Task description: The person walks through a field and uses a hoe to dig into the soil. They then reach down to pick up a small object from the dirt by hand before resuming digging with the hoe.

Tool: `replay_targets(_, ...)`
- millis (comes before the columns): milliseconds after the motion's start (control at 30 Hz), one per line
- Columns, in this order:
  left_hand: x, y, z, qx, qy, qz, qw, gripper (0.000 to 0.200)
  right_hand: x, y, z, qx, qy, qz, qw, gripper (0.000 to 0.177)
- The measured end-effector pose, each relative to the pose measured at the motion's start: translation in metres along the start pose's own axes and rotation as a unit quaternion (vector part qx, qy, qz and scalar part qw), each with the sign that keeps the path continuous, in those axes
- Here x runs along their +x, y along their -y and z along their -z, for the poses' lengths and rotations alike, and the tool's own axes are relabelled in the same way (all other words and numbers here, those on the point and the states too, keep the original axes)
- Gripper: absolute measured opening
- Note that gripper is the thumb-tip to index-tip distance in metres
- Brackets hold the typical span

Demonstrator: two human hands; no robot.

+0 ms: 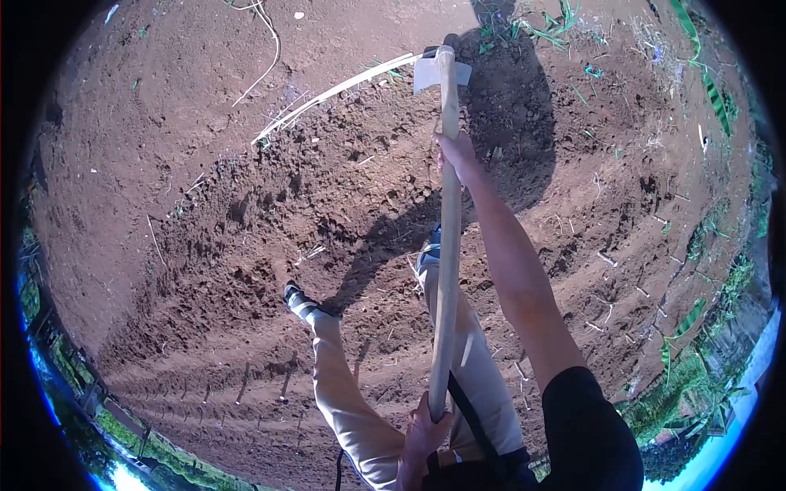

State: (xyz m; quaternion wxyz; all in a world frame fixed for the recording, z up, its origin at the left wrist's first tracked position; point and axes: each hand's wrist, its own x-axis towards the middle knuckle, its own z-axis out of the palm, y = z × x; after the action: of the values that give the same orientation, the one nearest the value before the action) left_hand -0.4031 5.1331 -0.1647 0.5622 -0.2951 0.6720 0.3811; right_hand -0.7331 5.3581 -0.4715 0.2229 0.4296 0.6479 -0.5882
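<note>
A hoe [447, 245] with a long wooden handle stretches up the middle of the view. Its flat metal blade [427, 74] is at the far end, over the soil near a pale strip. My right hand [458, 157] is wrapped around the upper handle, a little below the blade, with the arm stretched forward. Close to my waist, my left hand [426, 431] grips the lower end of the same handle. Dug, clumpy brown soil [327, 204] lies beneath the hoe.
Long pale split strips [336, 94] lie along the edge of the loosened soil. My feet [301, 300] stand apart on the dug ground. Short sticks [607, 259] poke from the soil on the right. A dark shadow falls ahead, and green plants [715, 102] grow at the right.
</note>
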Motion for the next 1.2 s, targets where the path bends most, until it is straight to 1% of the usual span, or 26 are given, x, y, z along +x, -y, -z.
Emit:
replay_targets(33,-0.011,0.006,0.004,0.009,0.017,0.014,1.0,0.05,-0.013,-0.002,-0.005,0.001,-0.029,0.003,1.0,0.027)
replay_targets(67,-0.017,0.009,0.009,0.017,0.03,0.023,0.999,0.05,-0.022,-0.002,-0.006,0.001,-0.031,0.01,0.999,0.027)
replay_targets(133,-0.038,0.014,0.019,0.013,0.037,0.023,0.999,0.05,-0.047,-0.009,-0.011,0.052,-0.023,-0.019,0.998,0.022)
replay_targets(167,-0.046,0.019,0.025,0.012,0.046,0.024,0.999,0.05,-0.062,-0.012,-0.013,0.055,-0.026,-0.017,0.998,0.022)
replay_targets(233,-0.064,0.038,0.03,0.044,0.037,0.009,0.998,0.052,-0.092,-0.019,-0.013,0.093,-0.011,-0.087,0.992,0.023)
replay_targets(267,-0.075,0.05,0.032,0.072,0.024,-0.001,0.997,0.054,-0.103,-0.024,-0.015,0.092,-0.013,-0.088,0.992,0.023)
replay_targets(300,-0.085,0.065,0.034,0.071,0.024,0.001,0.997,0.054,-0.114,-0.028,-0.019,0.102,-0.02,-0.11,0.989,0.025)
replay_targets(333,-0.092,0.084,0.04,0.111,-0.026,-0.064,0.991,0.053,-0.123,-0.033,-0.024,0.114,-0.029,-0.132,0.984,0.028)
replay_targets(367,-0.101,0.103,0.047,0.152,-0.074,-0.127,0.978,0.052,-0.133,-0.038,-0.026,0.135,-0.014,-0.148,0.98,0.032)
replay_targets(400,-0.107,0.119,0.055,0.153,-0.072,-0.127,0.977,0.052,-0.147,-0.041,-0.031,0.136,-0.016,-0.149,0.979,0.032)
replay_targets(467,-0.122,0.155,0.076,0.127,-0.003,-0.089,0.988,0.054,-0.19,-0.052,-0.044,0.172,-0.016,-0.153,0.973,0.032)
replay_targets(533,-0.147,0.209,0.091,0.116,-0.015,-0.09,0.989,0.054,-0.225,-0.077,-0.062,0.189,-0.013,-0.174,0.966,0.032)
replay_targets(567,-0.16,0.231,0.104,0.125,-0.015,-0.071,0.989,0.053,-0.236,-0.09,-0.07,0.197,-0.018,-0.179,0.964,0.032)
replay_targets(600,-0.166,0.243,0.117,0.133,-0.015,-0.05,0.99,0.051,-0.249,-0.095,-0.075,0.202,-0.018,-0.176,0.963,0.032)
replay_targets(700,-0.168,0.249,0.148,0.154,-0.025,-0.057,0.986,0.052,-0.275,-0.09,-0.086,0.246,-0.024,-0.163,0.955,0.032)
replay_targets(733,-0.169,0.248,0.153,0.159,-0.027,-0.058,0.985,0.052,-0.292,-0.063,-0.081,0.244,-0.026,-0.171,0.954,0.031)
replay_targets(800,-0.169,0.245,0.153,0.164,-0.023,-0.062,0.984,0.052,-0.302,-0.029,-0.068,0.235,-0.033,-0.18,0.955,0.031)
replay_targets(833,-0.172,0.243,0.148,0.165,-0.021,-0.061,0.984,0.052,-0.291,-0.016,-0.06,0.246,-0.032,-0.155,0.956,0.031)
replay_targets(867,-0.156,0.197,0.144,0.208,-0.022,-0.05,0.977,0.05,-0.273,-0.002,-0.054,0.256,-0.027,-0.127,0.958,0.031)
replay_targets(900,-0.133,0.141,0.142,0.147,0.074,0.106,0.981,0.056,-0.25,0.012,-0.046,0.246,-0.029,-0.109,0.963,0.031)
replay_targets(967,-0.088,0.108,0.117,0.148,0.058,0.071,0.985,0.052,-0.2,0.042,-0.028,0.222,-0.036,-0.063,0.972,0.03)
replay_targets(1000,-0.073,0.093,0.096,0.135,-0.06,-0.034,0.988,0.048,-0.173,0.058,-0.022,0.208,-0.04,-0.031,0.977,0.03)
replay_targets(1033,-0.052,0.084,0.076,0.177,-0.115,-0.06,0.976,0.045,-0.144,0.069,-0.015,0.205,-0.038,-0.016,0.978,0.03)
replay_targets(1100,-0.015,0.015,0.072,0.124,-0.032,-0.014,0.992,0.041,-0.089,0.078,-0.005,0.182,-0.036,0.003,0.983,0.029)
replay_targets(1133,-0.004,-0.013,0.07,0.088,-0.02,-0.025,0.996,0.038,-0.066,0.079,-0.003,0.161,-0.034,0.01,0.986,0.028)
replay_targets(1200,0.012,-0.02,0.044,0.093,-0.076,-0.072,0.99,0.034,-0.022,0.072,0.0,0.135,-0.016,-0.003,0.991,0.028)
